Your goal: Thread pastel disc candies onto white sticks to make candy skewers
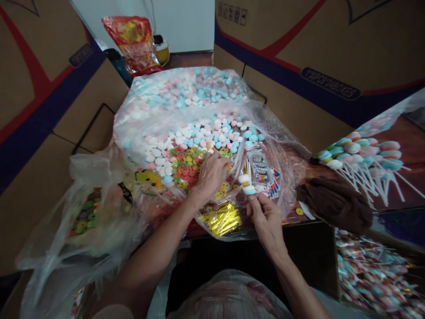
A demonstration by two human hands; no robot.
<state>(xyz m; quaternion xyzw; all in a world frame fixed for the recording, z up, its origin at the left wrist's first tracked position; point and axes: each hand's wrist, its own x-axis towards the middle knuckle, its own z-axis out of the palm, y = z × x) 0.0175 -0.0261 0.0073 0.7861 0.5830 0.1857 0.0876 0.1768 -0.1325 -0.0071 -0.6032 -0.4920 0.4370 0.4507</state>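
Tabletop [410, 138], head view: reddish-brown, hemmed in by printed cardboard boxes [318, 40] at 10 and 2 o'clock.
Plastic bag [212, 107]: spread across the middle, bearing pastel candies [218, 144] toward 12 o'clock and ring candies [190, 172] toward 6.
Left hand [214, 172]: fingers down among the ring candies; fingertips hidden, so impossible to say whether pinching one.
Right hand [266, 215]: thumb and fingers clamped on the lower end of a candy stack [249, 190].
Candy stack: a few pieces long; long axis running from the right hand toward about 11 o'clock; at about 4 o'clock from the left hand, near but apart.
Ring candies: between 9 and 10 o'clock from the candy stack; closer to the left hand.
Gold strips [223, 219]: at about 6 o'clock from the left hand.
Candy sticks [365, 153]: at 2 o'clock from the right hand, just beyond a brown cloth [335, 204].
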